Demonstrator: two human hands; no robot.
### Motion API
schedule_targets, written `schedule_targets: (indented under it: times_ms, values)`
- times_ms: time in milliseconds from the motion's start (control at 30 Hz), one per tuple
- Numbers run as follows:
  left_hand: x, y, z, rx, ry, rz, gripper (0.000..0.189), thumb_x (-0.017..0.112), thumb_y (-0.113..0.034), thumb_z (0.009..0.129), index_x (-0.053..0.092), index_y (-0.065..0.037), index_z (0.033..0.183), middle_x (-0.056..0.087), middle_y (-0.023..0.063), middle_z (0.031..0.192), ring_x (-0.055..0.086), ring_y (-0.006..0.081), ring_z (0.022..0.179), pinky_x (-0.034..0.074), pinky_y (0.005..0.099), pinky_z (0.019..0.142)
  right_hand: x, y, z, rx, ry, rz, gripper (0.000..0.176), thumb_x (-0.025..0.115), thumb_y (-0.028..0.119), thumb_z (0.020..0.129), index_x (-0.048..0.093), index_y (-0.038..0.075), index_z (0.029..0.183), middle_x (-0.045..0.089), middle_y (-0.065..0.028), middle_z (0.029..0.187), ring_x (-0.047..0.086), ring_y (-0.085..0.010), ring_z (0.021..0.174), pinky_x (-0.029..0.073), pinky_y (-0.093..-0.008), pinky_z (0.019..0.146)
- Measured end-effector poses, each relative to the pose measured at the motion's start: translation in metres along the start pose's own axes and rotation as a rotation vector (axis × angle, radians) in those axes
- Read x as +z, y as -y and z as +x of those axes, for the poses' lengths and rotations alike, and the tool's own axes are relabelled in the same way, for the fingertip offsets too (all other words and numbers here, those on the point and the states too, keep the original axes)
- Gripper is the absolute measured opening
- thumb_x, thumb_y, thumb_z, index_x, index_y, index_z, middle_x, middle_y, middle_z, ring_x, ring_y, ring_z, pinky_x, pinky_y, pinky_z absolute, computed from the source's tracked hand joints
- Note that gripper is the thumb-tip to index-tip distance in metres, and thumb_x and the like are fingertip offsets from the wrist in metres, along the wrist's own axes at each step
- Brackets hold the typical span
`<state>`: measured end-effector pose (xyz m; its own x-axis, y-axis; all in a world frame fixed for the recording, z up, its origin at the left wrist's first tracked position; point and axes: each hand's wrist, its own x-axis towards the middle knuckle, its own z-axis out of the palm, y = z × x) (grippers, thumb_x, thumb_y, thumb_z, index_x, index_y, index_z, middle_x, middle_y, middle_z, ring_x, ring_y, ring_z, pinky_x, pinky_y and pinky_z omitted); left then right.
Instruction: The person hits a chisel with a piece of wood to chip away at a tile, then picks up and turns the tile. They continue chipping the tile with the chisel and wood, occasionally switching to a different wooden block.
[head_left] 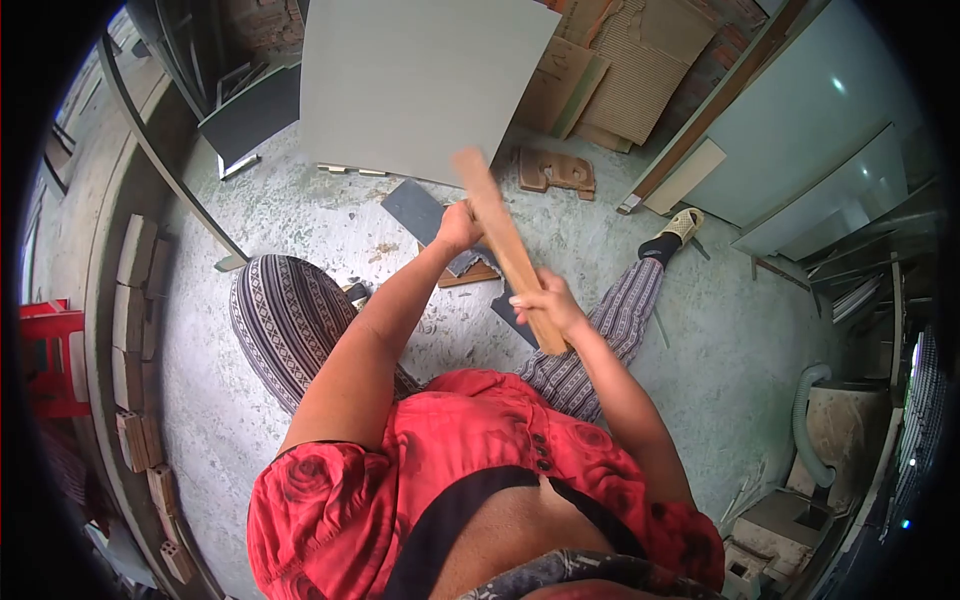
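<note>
A long flat wooden board (508,245) slants across the middle of the view, its upper end slightly blurred. My left hand (460,226) is closed at the board's left edge, about a third of the way down, with its fingertips partly hidden. Lower down, my right hand (550,302) grips the board near its bottom end, fingers across the face. Beneath the board, on the floor, lie a dark grey panel piece (415,208), a wooden block (468,277) with crumpled grey material on it, and another dark piece (515,318) partly covered.
A large pale panel (420,80) stands ahead, with cardboard (640,70) to its right. Glass-like sheets (810,130) lean at the right. Bricks (130,320) line the left edge. A machine with a hose (845,430) sits at lower right. My legs straddle the work.
</note>
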<state>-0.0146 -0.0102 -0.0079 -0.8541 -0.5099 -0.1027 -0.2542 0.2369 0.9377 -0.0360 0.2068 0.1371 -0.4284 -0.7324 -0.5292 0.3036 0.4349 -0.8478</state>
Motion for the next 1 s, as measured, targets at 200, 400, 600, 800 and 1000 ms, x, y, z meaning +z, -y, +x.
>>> schedule_targets:
  times_ms: [200,400,600,800,1000]
  values:
    - [0.026,0.095,0.037,0.151,0.191,-1.044,0.035,0.064,-0.013,0.079,0.054,-0.011,0.112,0.054,-0.0029,0.092,0.054,0.0116,0.085,0.047,0.0309,0.072,0.013,0.005,-0.021,-0.092,0.125,-0.102,0.053,0.075,0.017,0.063,0.052,-0.004,0.106,0.058,-0.0101,0.083,0.059,-0.0147,0.073,0.05,-0.0276,0.063]
    - [-0.029,-0.009,-0.003,-0.138,-0.06,-0.089,0.031,0.074,-0.02,0.061,0.062,-0.003,0.084,0.065,0.0082,0.076,0.061,0.0188,0.072,0.048,0.0318,0.072,-0.008,0.066,-0.06,-0.418,0.178,0.314,0.073,0.072,0.031,0.06,0.046,-0.008,0.115,0.059,-0.0186,0.089,0.063,-0.0247,0.076,0.053,-0.0318,0.068]
    - [-0.028,-0.007,-0.008,-0.043,-0.141,-0.161,0.028,0.073,-0.018,0.061,0.059,-0.002,0.079,0.063,0.0071,0.071,0.058,0.0165,0.068,0.047,0.0312,0.068,-0.009,0.034,-0.052,-0.357,-0.011,0.444,0.069,0.073,0.025,0.063,0.045,-0.001,0.12,0.058,-0.0103,0.1,0.059,-0.021,0.088,0.05,-0.0329,0.079]
    - [-0.029,0.001,-0.011,-0.062,-0.192,-0.27,0.021,0.071,-0.014,0.063,0.059,-0.002,0.076,0.063,0.0058,0.07,0.058,0.0148,0.065,0.048,0.0298,0.065,0.001,0.025,-0.041,-0.344,-0.177,0.045,0.072,0.075,0.011,0.057,0.041,0.001,0.12,0.052,-0.0063,0.1,0.053,-0.0167,0.092,0.044,-0.029,0.083]
    - [-0.028,0.002,-0.018,-0.068,-0.22,-0.262,0.021,0.07,-0.014,0.062,0.06,-0.002,0.076,0.063,0.0067,0.07,0.059,0.015,0.065,0.049,0.0301,0.063,0.003,0.036,-0.039,-0.454,-0.147,-0.121,0.07,0.074,0.01,0.058,0.041,-0.001,0.119,0.052,-0.0076,0.103,0.052,-0.017,0.096,0.043,-0.0293,0.085]
